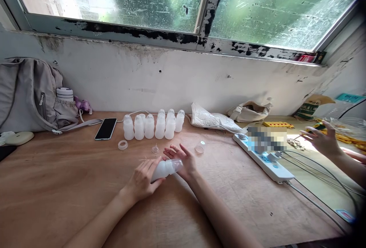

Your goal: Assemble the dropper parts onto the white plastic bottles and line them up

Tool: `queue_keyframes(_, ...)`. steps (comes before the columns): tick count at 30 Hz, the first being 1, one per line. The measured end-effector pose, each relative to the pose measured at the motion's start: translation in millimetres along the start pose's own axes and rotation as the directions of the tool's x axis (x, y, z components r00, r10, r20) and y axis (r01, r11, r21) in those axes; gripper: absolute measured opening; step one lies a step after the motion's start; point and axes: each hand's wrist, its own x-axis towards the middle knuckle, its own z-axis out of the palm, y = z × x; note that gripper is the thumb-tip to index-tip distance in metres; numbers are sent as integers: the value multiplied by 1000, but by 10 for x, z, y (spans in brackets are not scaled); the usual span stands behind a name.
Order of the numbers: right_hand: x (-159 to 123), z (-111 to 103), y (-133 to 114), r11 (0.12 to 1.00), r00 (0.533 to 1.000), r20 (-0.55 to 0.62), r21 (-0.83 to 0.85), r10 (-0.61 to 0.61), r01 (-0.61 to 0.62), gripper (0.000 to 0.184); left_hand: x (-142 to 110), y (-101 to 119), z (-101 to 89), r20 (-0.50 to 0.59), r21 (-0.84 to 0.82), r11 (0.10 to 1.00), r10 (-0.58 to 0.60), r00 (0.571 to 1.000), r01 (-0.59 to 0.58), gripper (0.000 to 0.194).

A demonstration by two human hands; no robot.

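Note:
My left hand is wrapped round a white baby bottle, which lies tilted with its clear top pointing right. My right hand is beside that top, palm turned up and fingers spread; whether it touches the bottle I cannot tell. Just beyond my hands lie a white collar ring, a clear nipple and a clear cap. Behind these stand several more white bottles with clear caps, grouped upright near the wall.
A phone and a grey backpack are at the left. At the right are a power strip with cables, a white padded bag and a beige pouch. Another person's hand is at the far right.

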Motion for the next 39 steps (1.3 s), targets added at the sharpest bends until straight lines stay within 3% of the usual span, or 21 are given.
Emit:
queue_keyframes(4,16,-35,21,997,997,16,-21,-75,75,36,0,-1,31,-32,-203,967,-165,986,155,43)
queue_keyframes(9,55,-79,42,991,1000,-6,133,-29,29,28,26,-80,76,-89,-444,820,-440,894,360,49)
queue_keyframes(13,101,-144,90,979,998,-53,202,23,-12,23,58,-118,73,-16,-500,744,-520,854,444,51)
queue_keyframes(17,126,-187,130,974,993,-104,227,47,-22,18,40,-109,118,6,-491,740,-526,851,460,57)
queue_keyframes(21,129,-195,133,970,990,-137,241,43,-9,17,28,-78,115,-127,-494,799,-458,880,344,72)
queue_keyframes(24,136,-208,126,969,985,-172,247,31,12,16,88,-30,-62,-296,-436,866,-394,870,244,58)
queue_keyframes(27,150,-236,119,968,979,-203,249,30,22,14,210,40,-351,-350,-297,923,-342,872,243,43)
queue_keyframes(29,158,-255,114,967,975,-220,253,30,27,14,306,81,-536,-262,-208,947,-295,919,245,30)
queue_keyframes(32,162,-273,107,966,971,-237,258,32,31,13,430,112,-746,-155,-99,956,-289,945,276,30)
queue_keyframes(36,164,-276,98,964,968,-249,263,39,29,12,534,111,-931,63,-49,943,-325,943,329,28)
queue_keyframes(39,165,-269,94,964,966,-254,265,46,24,12,581,117,-1017,110,-20,946,-320,941,324,28)
